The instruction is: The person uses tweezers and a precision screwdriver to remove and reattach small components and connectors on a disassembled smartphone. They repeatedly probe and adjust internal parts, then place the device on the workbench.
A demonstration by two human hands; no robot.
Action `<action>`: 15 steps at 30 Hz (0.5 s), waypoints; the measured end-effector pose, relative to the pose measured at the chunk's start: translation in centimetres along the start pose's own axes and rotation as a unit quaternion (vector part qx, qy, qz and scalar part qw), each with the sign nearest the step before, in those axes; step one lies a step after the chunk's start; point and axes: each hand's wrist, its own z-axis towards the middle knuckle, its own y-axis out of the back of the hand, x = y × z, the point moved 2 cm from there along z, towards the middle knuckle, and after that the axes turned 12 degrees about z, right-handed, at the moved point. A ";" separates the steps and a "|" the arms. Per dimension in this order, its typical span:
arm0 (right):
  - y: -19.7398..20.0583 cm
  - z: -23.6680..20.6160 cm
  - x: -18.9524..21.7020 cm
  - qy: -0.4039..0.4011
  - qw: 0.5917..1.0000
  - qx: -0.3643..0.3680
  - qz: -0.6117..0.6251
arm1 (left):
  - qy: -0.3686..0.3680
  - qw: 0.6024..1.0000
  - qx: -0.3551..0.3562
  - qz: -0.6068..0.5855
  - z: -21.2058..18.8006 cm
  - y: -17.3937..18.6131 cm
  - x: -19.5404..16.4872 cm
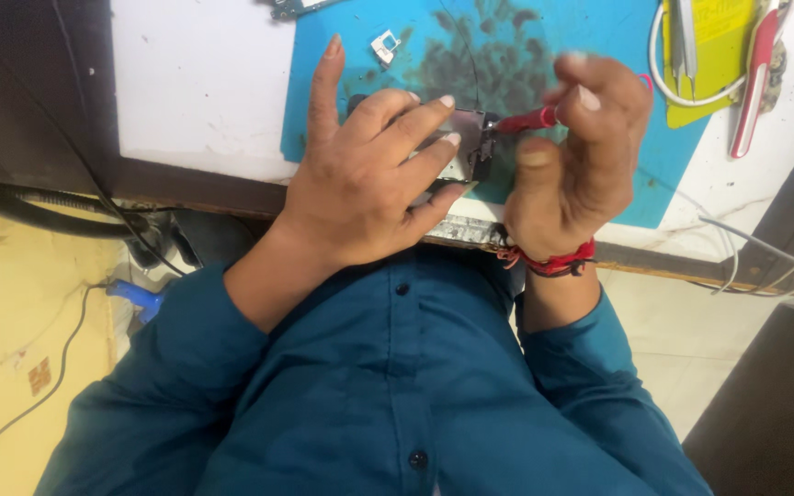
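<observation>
**Two hands at work on a small device on the blue mat**

While we look down from the head camera, we take the blue mat (599, 138) as our landmark; it lies on the white tabletop (199, 83). Near the mat's front edge sits a small metal device (467, 145), dark at its right end. Our left hand (360, 179) lies over the device, its fingers (434, 103) spread and pressing down on it, the forefinger stretched up along the mat's left edge. Our right hand (576, 152) is just to the right of the device, above the mat, its fingers curled tight around a red-handled tool (527, 119) whose tip touches the device's right end. A red thread band (551, 262) circles the right wrist, just in front of the mat.

Towards the back of the mat lies a small white square part (385, 46). Dark smudges stain the mat's middle. Beyond the mat's right edge we see a yellow pad (714, 69), a white cable (668, 87) and a red-and-white tool (754, 83).
</observation>
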 end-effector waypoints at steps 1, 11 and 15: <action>0.0 0.0 0.0 -0.001 1.000 0.000 0.005 | 0.000 1.000 -0.002 -0.003 0.0 0.1 0.1; -1.7 1.2 1.2 -0.005 1.000 -0.008 -0.007 | -0.001 1.000 -0.002 -0.004 0.0 2.5 1.3; -2.3 1.5 1.7 -0.024 0.999 -0.021 0.039 | -0.001 1.000 -0.003 -0.012 0.1 3.5 1.8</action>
